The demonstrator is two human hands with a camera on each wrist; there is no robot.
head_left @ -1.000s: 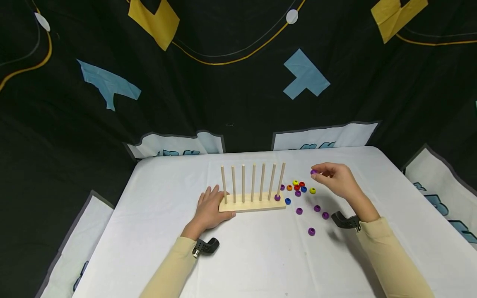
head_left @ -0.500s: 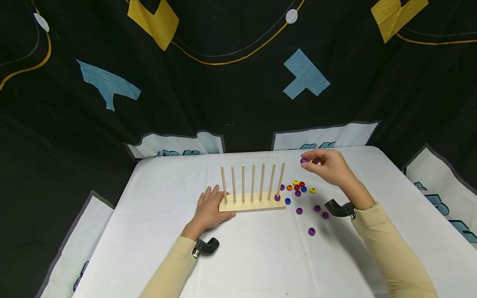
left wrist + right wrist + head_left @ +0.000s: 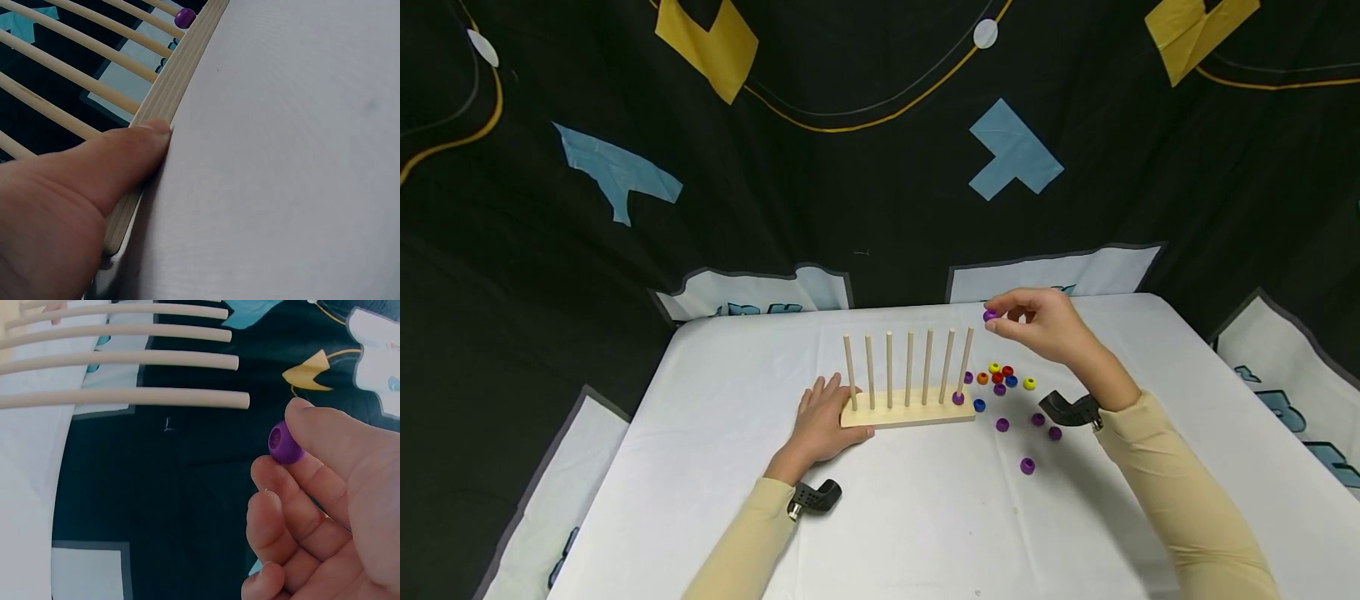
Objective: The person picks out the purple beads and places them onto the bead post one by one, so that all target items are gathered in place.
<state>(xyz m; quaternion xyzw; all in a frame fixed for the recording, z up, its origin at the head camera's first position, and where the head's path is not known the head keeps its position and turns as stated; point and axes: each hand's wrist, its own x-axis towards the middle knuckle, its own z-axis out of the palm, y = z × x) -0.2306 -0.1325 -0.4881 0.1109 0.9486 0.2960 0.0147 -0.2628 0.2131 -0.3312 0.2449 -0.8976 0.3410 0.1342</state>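
Note:
A pale wooden peg stand [image 3: 917, 410] with a row of several upright pegs sits on the table. My left hand [image 3: 824, 422] holds its left end; the thumb [image 3: 134, 150] lies along the front edge of the base in the left wrist view, where the other fingers are hidden. At the foot of the rightmost peg [image 3: 966, 360] is a purple bead [image 3: 958, 398]. Up and to the right of that peg's tip, my right hand [image 3: 1051, 327] pinches another purple bead [image 3: 287, 447] between thumb and forefinger. In the right wrist view the bead is apart from the nearest peg, its hole facing the pegs.
Loose red, yellow, orange, blue and purple beads cluster right of the stand, among them a yellow bead [image 3: 1029, 383] and a blue bead [image 3: 979, 405]. Nearer the front lies a purple bead [image 3: 1027, 466]. A black curtain [image 3: 880, 200] hangs behind the white table [image 3: 917, 517].
My right hand has moved left and upward with the pinched purple bead, toward the tip of the rightmost peg. The left hand and the stand have stayed in place.

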